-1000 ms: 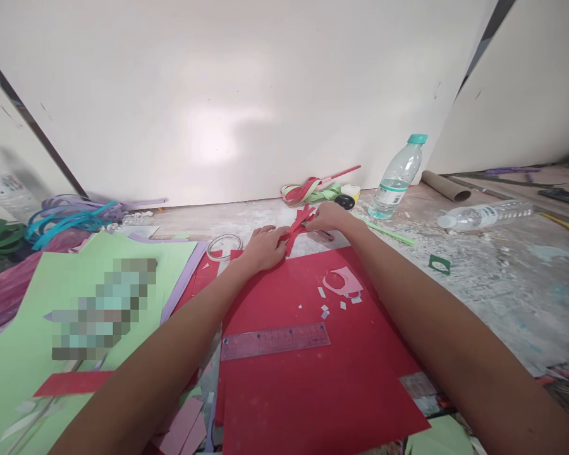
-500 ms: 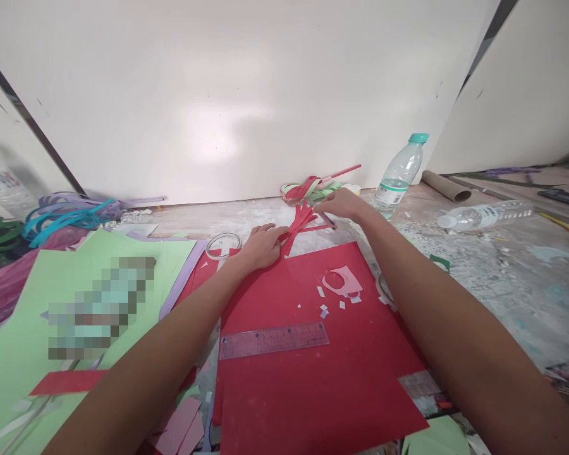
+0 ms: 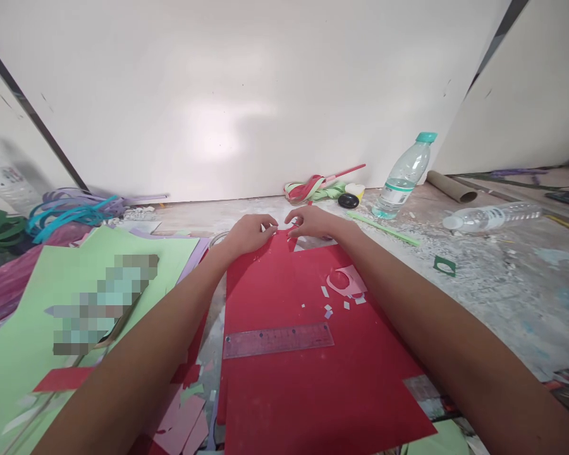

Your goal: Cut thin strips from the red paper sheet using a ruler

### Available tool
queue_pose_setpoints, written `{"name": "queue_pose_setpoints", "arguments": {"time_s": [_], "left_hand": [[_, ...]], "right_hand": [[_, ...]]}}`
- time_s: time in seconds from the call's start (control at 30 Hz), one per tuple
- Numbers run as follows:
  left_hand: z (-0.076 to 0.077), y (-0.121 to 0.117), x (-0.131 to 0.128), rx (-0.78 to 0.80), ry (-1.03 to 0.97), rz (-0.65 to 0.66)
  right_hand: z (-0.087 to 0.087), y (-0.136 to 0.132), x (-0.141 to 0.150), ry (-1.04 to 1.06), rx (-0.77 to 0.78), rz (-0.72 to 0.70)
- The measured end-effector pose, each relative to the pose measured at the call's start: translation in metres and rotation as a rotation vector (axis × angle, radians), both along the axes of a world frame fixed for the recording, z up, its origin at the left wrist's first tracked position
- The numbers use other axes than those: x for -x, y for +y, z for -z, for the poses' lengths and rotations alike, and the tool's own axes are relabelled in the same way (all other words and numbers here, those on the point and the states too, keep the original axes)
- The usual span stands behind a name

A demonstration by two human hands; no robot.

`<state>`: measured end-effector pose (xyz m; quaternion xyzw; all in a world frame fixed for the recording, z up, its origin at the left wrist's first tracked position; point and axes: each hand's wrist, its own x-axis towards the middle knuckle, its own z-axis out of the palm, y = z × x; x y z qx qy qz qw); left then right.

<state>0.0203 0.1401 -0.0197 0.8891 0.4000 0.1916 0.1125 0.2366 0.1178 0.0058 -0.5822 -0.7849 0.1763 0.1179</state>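
Observation:
Both my arms reach forward over a large red paper sheet (image 3: 313,379) lying on the floor. My left hand (image 3: 246,232) and my right hand (image 3: 313,222) meet at the sheet's far edge, fingers curled in a pinch around a small red paper piece (image 3: 284,240) between them. A clear ruler (image 3: 278,340) lies across the middle of the red sheet. Pink cut-out scraps (image 3: 345,282) and tiny white bits lie on the sheet to the right.
Green paper sheets (image 3: 33,341) lie at left, with coiled blue and purple strips (image 3: 71,212) behind. By the white wall are rolled red-green strips (image 3: 313,188), a black round thing (image 3: 348,201), an upright water bottle (image 3: 403,177), a lying bottle (image 3: 493,216) and a cardboard tube (image 3: 451,187).
The fanned red strips my hands held apart are gone from view. Both hands have come together at the red sheet's far edge, the right one pulling back from near the wall.

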Motion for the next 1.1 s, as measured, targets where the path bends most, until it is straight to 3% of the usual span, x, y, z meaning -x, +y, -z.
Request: {"name": "queue_pose_setpoints", "arguments": {"time_s": [0.13, 0.3, 0.53, 0.67, 0.87, 1.1], "left_hand": [[-0.014, -0.009, -0.002, 0.122, 0.112, 0.055], [-0.019, -0.017, -0.002, 0.195, 0.283, 0.059], [-0.004, -0.027, -0.014, -0.039, 0.307, -0.236], [0.003, -0.028, -0.019, -0.083, 0.202, -0.305], [0.005, -0.028, -0.019, -0.092, 0.133, -0.214], [0.008, -0.023, -0.014, -0.152, 0.204, -0.045]], "right_hand": [[0.01, 0.001, 0.015, 0.001, 0.085, -0.106], [0.02, 0.007, 0.022, 0.0, 0.012, -0.142], [0.024, 0.011, 0.02, 0.054, -0.198, -0.051], [0.022, 0.011, 0.016, 0.165, -0.192, -0.019], [0.015, 0.006, 0.013, 0.196, -0.188, -0.033], [0.012, 0.002, 0.012, 0.095, -0.093, -0.044]]}}
